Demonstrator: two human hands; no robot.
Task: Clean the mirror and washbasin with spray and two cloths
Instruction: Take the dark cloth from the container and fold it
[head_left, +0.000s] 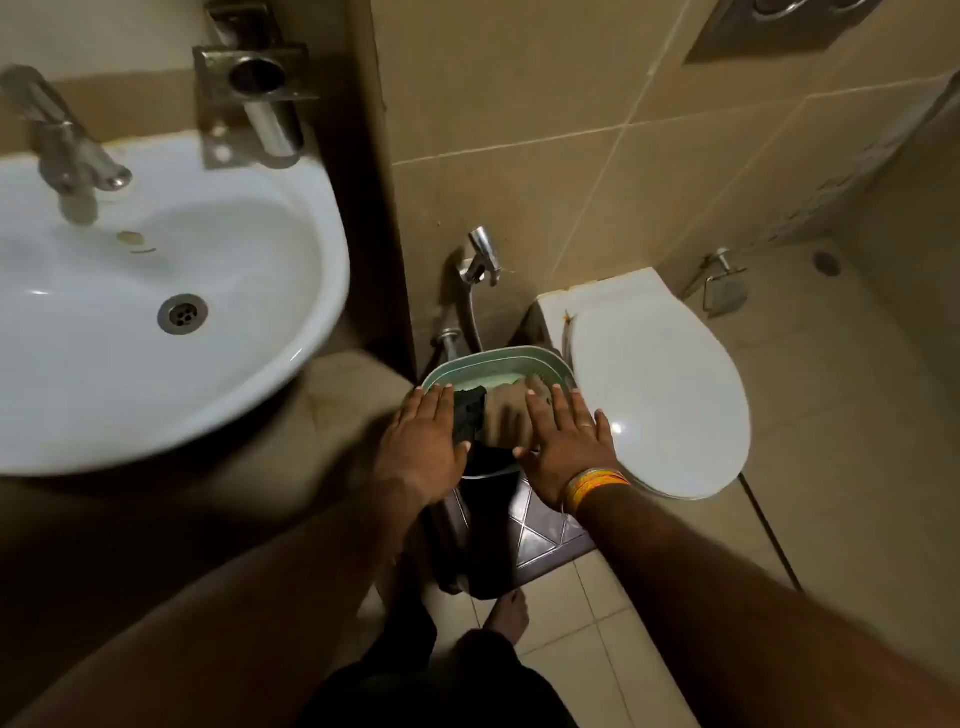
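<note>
Two bare arms reach forward and down from the bottom corners of the view, and both hands hover palm-down over a pale green tub (540, 358) that stands on a dark stool (545, 525) between the washbasin (291, 332) and the toilet (660, 395). The left hand (426, 441) lies flat, fingers straight and close together, their tips reaching the tub's near-left rim; it grasps nothing. The right hand (563, 439) is likewise spread flat, fingers released and slightly fanned, with a ring on one finger and orange bangles (592, 483) at the wrist; its fingertips sit over the tub's right side, thumb angled inward. Whether either palm actually touches what lies below cannot be told.

Between the two hands, inside the tub, lies a dark green cloth (470, 415), and just beside it on the right a brownish cloth (506, 415), blurred and partly under the right hand.

The white washbasin sits up and to the left, well apart from the hands, with a chrome tap (67, 150) at its rear and a drain (183, 313) in its bowl. A metal holder (254, 98) is fixed to the wall above the basin's right edge. The toilet lid is down. A bare foot (506, 616) stands on the tiled floor below the stool.
</note>
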